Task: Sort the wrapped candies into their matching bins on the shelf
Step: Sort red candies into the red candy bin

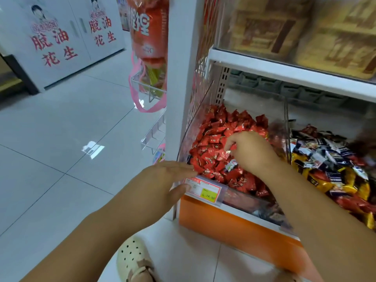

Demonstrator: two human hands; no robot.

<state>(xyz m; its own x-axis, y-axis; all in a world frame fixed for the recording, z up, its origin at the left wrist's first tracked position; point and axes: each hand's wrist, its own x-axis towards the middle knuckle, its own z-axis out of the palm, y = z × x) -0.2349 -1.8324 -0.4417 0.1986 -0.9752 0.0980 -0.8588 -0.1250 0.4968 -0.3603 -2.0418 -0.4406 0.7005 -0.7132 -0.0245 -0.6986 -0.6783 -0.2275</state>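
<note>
A pale-wrapped candy [231,165] is seen mid-frame among red candies [211,139] in the clear bin [193,123], its long axis slanted from lower left to upper right. The right hand [251,153] is curled just above it; whether the fingers are clamped on anything cannot be told. The left hand [162,180], fingers straight, is rested on the bin's front edge.

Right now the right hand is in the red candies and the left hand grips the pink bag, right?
No. The head view shows the left hand touching the price tag; the right hand is in the red candies.
</note>
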